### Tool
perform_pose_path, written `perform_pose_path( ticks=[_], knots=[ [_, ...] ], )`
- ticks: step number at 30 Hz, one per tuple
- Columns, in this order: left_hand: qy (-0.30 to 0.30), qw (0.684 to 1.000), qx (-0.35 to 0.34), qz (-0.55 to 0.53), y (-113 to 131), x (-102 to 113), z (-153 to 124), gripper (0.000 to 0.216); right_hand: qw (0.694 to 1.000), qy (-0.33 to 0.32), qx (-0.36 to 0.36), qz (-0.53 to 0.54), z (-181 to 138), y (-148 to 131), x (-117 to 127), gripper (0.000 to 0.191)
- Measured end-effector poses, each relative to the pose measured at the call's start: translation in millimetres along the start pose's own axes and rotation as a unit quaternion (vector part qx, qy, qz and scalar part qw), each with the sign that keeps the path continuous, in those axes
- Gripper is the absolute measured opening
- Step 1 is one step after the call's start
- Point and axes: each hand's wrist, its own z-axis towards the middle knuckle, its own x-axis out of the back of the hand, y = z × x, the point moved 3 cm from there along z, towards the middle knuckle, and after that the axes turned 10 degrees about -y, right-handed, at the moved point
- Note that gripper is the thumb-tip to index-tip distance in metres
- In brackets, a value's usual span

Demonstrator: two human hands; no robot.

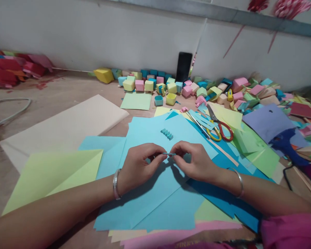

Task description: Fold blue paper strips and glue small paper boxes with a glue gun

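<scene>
**Both hands on 1 thin paper strip, over the blue sheets**

Head view: I've got 2 bare hands meeting mid-picture. Left hand (143,162) pinches the left end of a thin blue strip (169,154) between thumb and fingertips; right hand (195,159) pinches the right end the same way. Strip is held roughly level above the light-blue sheet (145,133); seen near edge-on, so can't tell if it's creased.

Just beyond the fingertips, a small pleated teal piece (167,134) lies on that sheet, touched by neither hand. Can't tell if it's 1 piece or several in a row.

Step in hand, my read: fine shaping of the strip by fingertip, likely creasing or straightening. Next move calls for light, even pressure from both thumbs, ends lined up, no tug; paper this narrow could kink or slip.

Nearby: scissors (215,120) with 1 red and 1 yellow handle loop, right of the hands on layered papers. Yellow open box (171,99) and teal open box (159,100) stand farther back on the tabletop (75,84), near an upright black phone (184,67). Blue glue gun (287,141) at far right, apart from both hands.
</scene>
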Motion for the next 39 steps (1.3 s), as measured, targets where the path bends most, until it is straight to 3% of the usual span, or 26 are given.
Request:
perform_pose_path(
  ticks=[5, 8, 12, 15, 17, 30, 39],
  knots=[
    [-0.009, 1.0, -0.019, -0.001, 1.7, -1.7, -1.8, 0.007, 0.997, 0.032, 0.032, -0.056, -1.7, -3.6, -1.0, 0.008],
    [-0.014, 0.999, 0.001, -0.049, 0.9, -3.0, -0.8, 0.009, 0.999, 0.044, 0.028, -0.005, -0.5, -3.7, -0.9, 0.011],
    [-0.042, 0.982, 0.081, -0.167, -3.2, -10.5, 1.2, 0.016, 0.989, 0.037, -0.055, 0.133, 2.5, 1.0, -3.8, 0.007],
    [-0.076, 0.953, 0.125, -0.266, -5.4, -17.3, 1.6, 0.01, 0.963, 0.014, -0.134, 0.234, 2.3, 5.5, -9.9, 0.003],
    [-0.097, 0.933, 0.142, -0.315, -5.7, -20.1, 1.8, 0.012, 0.952, 0.017, -0.145, 0.27, 1.9, 6.6, -12.1, 0.005],
    [-0.144, 0.857, 0.197, -0.453, -7.3, -24.2, 2.9, 0.025, 0.953, 0.004, -0.106, 0.283, 4.1, 7.5, -13.0, 0.016],
    [-0.136, 0.854, 0.195, -0.463, 0.4, -21.5, 3.0, 0.013, 0.956, -0.014, -0.077, 0.284, 0.7, 7.5, -12.5, 0.008]
  ],
)
